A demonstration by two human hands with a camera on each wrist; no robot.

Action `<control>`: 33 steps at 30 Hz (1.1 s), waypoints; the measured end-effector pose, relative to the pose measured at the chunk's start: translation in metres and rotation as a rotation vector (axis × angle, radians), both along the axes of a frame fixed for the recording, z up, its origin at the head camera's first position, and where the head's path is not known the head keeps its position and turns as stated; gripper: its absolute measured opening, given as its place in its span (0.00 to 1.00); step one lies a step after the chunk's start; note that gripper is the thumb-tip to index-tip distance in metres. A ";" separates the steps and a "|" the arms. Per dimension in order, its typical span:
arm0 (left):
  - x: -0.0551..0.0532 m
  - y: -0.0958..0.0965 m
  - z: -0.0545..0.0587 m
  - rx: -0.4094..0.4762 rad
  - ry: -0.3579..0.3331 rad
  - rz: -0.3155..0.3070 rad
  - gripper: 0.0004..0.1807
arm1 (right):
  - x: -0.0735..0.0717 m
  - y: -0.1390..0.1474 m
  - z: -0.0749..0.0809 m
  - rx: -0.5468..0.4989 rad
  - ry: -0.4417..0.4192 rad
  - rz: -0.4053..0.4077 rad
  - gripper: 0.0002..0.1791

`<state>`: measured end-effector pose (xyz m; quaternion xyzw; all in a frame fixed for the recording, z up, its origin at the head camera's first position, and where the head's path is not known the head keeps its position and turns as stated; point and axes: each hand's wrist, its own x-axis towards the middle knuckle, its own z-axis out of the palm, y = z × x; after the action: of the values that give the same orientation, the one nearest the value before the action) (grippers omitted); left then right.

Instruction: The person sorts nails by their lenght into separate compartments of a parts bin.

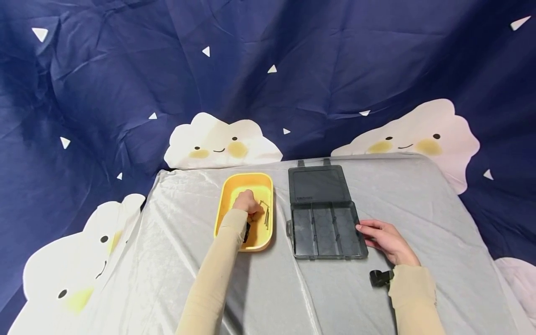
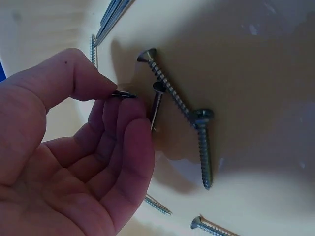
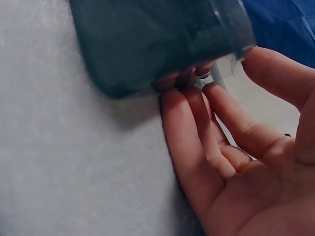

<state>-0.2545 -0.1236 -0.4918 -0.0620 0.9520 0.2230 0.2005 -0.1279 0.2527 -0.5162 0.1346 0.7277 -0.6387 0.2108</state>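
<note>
My left hand (image 1: 248,203) reaches into a yellow tub (image 1: 219,218). Between its thumb and fingers it pinches a small dark metal fastener (image 2: 124,94), mostly hidden, so its kind is unclear. Close by on the tub's floor lie a long screw (image 2: 170,88), a second screw (image 2: 204,150) touching it, and a nail (image 2: 157,104). On the right, my right hand (image 1: 389,239) holds the edge of a grey translucent compartment box (image 1: 324,232), thumb on one side and fingers against the other. The box's lid (image 1: 319,184) lies folded back; no contents show inside.
Several long nails (image 2: 114,18) lie against the tub's side, and more screws (image 2: 209,227) are scattered near the hand. A grey cloth (image 1: 335,298) covers the table. Behind it hangs a dark blue curtain (image 1: 251,83) with cloud prints.
</note>
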 end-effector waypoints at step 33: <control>0.006 -0.033 0.017 0.825 -0.088 0.263 0.12 | -0.001 0.002 0.005 -0.127 -0.047 -0.030 0.25</control>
<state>-0.2485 -0.1565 -0.4752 -0.1069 0.7577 0.6054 0.2188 -0.1289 0.2552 -0.5115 0.1469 0.6786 -0.6832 0.2263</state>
